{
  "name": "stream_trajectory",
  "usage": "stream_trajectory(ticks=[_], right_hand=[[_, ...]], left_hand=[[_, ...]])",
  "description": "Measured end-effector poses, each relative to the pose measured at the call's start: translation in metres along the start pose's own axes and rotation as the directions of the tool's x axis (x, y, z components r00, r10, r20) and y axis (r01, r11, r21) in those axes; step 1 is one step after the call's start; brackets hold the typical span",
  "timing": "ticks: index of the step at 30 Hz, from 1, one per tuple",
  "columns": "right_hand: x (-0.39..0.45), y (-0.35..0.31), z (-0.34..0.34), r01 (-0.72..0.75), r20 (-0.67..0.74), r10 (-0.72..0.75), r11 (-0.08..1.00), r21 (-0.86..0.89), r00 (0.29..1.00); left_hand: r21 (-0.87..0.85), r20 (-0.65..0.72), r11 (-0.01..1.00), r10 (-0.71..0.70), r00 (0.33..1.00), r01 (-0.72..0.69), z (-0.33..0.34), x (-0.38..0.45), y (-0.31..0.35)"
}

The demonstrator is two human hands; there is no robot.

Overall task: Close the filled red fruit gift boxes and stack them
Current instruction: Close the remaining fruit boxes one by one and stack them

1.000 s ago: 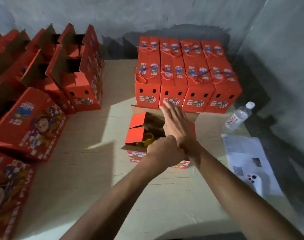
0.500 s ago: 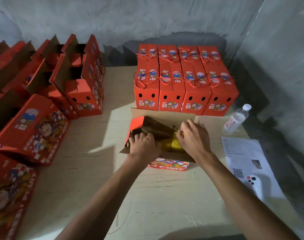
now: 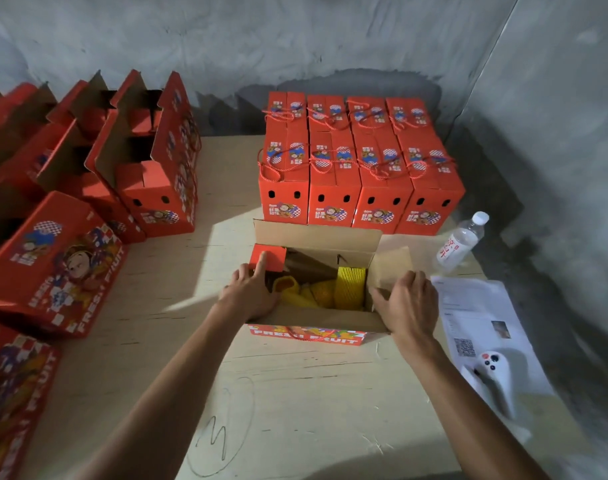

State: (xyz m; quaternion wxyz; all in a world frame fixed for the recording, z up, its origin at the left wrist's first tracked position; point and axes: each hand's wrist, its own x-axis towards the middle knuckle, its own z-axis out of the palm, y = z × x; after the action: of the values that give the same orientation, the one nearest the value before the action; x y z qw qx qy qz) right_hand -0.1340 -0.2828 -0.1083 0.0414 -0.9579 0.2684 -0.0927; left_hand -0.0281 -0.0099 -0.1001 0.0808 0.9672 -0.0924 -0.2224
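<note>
Open box [image 3: 316, 320]: centre of the surface [image 3: 295, 393], fruit in yellow netting [image 3: 349, 287] visible inside.
Left hand [image 3: 250, 292]: fingers straight, pressing the red end flap [image 3: 267, 258], likely to fold it inward.
Right hand [image 3: 406, 303]: curled over the right flap [image 3: 389, 268], gripping it.
Closed boxes [image 3: 361, 168]: stacked behind, against the grey wall [image 3: 295, 39].
Surface: pale wood; bottle [image 3: 462, 242], paper [image 3: 475, 317] at right.
</note>
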Motion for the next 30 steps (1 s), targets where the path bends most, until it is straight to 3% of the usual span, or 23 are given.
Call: stream_trajectory(ticks=[3,6,8,10,13,17,19,21,25,30], right_hand=[[0.001,0.008,0.006,0.158,-0.078,-0.145,0.969,0.191,0.986],[0.006,0.015,0.012,0.424,-0.129,-0.406,0.887,0.184,0.905],[0.011,0.018,0.014,0.491,-0.090,-0.483,0.854,0.170,0.871],[0.019,0.021,0.016,0.519,-0.071,-0.515,0.836,0.177,0.854],[0.036,0.016,0.008,0.473,0.001,-0.503,0.814,0.338,0.864],[0.060,-0.001,-0.002,0.240,0.121,-0.332,0.850,0.469,0.936],[0.067,-0.008,-0.008,0.232,0.142,-0.337,0.844,0.483,0.931],[0.068,-0.010,-0.009,0.348,0.113,-0.436,0.826,0.443,0.893],[0.060,-0.004,-0.004,0.520,-0.024,-0.542,0.792,0.320,0.840],[0.044,0.009,0.013,0.548,0.044,-0.581,0.788,0.281,0.812]], left_hand=[[0.063,-0.048,0.997,-0.049,0.998,0.052,0.014,-0.006,0.001],[0.030,-0.103,0.996,-0.083,0.991,0.087,0.023,-0.013,0.002],[-0.036,-0.120,0.997,-0.071,0.990,0.068,0.023,-0.016,0.003],[-0.215,-0.105,0.975,-0.078,0.991,0.053,0.015,-0.014,0.005],[-0.430,-0.096,0.902,-0.090,0.991,0.041,-0.003,-0.003,0.006],[-0.463,-0.142,0.884,-0.147,0.979,0.065,-0.023,0.004,0.011],[-0.479,-0.190,0.874,-0.197,0.962,0.084,-0.033,0.005,0.015],[-0.458,-0.259,0.888,-0.185,0.948,0.048,-0.040,0.004,0.016],[-0.250,-0.326,0.965,-0.011,0.945,-0.075,-0.038,-0.002,0.012],[-0.124,-0.187,0.987,0.075,0.980,-0.099,-0.021,-0.013,0.007]])
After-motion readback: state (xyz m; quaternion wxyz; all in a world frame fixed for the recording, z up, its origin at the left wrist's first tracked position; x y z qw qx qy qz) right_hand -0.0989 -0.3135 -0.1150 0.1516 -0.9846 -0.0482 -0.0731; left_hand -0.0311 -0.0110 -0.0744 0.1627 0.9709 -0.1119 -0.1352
